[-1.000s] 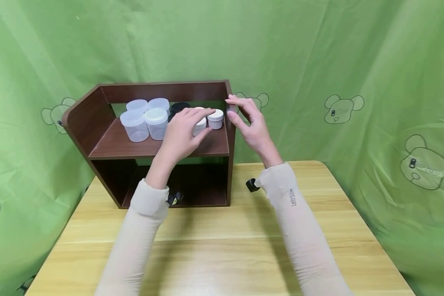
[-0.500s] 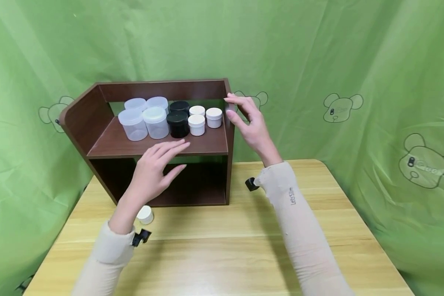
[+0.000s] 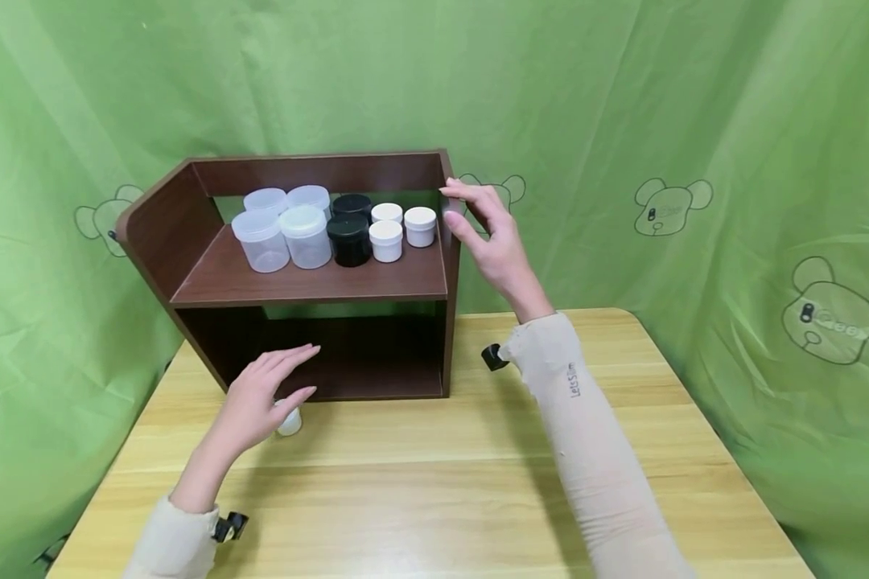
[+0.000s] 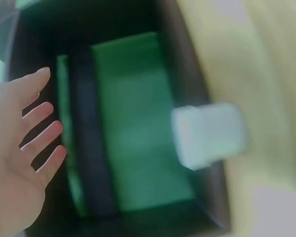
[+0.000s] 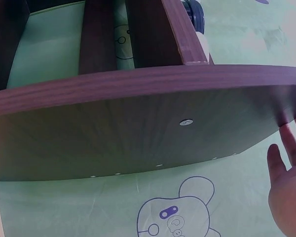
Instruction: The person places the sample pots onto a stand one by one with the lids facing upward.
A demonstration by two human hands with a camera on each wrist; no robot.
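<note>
A brown wooden shelf unit (image 3: 210, 241) stands at the back of the table. Its upper board holds several clear jars (image 3: 261, 240), two black jars (image 3: 349, 239) and three small white jars (image 3: 386, 240). One more small white jar (image 3: 290, 421) lies on the tabletop in front of the shelf, blurred in the left wrist view (image 4: 208, 134). My left hand (image 3: 298, 375) hovers just over it with fingers spread, holding nothing. My right hand (image 3: 455, 207) rests with straight fingers against the top of the shelf's right side panel (image 5: 138, 123).
The wooden table (image 3: 442, 482) stretches towards me in front of the shelf. The lower compartment (image 3: 376, 362) of the shelf is dark. Green cloth with bear prints (image 3: 666, 213) hangs behind and to both sides.
My left hand has come away from the jars on the upper board and dropped to the tabletop, over the lone white jar. My right hand has stayed on the side panel.
</note>
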